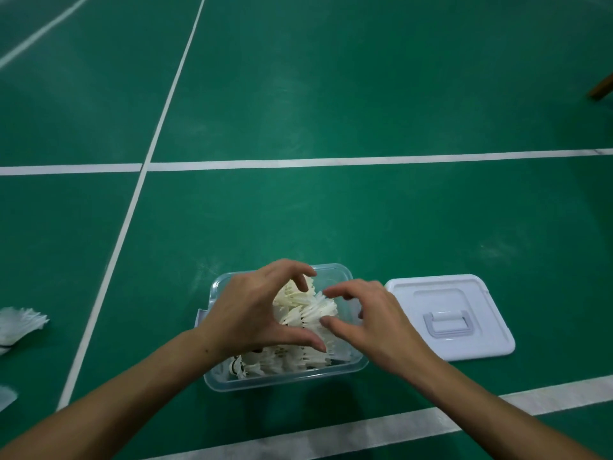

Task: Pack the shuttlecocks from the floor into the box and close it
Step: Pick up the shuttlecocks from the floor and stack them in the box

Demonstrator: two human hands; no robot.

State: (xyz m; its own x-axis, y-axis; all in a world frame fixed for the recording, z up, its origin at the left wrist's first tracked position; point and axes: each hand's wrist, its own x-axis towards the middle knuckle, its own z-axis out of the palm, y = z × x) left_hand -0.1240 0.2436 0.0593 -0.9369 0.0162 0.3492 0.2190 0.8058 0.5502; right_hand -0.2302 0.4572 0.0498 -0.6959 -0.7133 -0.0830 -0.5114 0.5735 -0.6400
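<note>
We should press the piled white feather shuttlecocks [303, 313] gently down into the clear plastic box [285, 376] with our left hand [252, 310] and right hand [368, 320], both curved wide, holding nothing.

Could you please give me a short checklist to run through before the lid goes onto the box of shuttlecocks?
1. All shuttlecocks off the floor: not ok; loose shuttlecocks lie at far left.
2. Pile below the rim: cannot tell; the shuttlecock pile looks heaped in the clear plastic box.
3. Hands clear of the box: not ok; the left hand and right hand hover curled over the pile.
4. Lid within reach: ok; the white lid lies handle up on the floor, right of the box.
5. Rim free of feathers: cannot tell; hands hide part.
</note>
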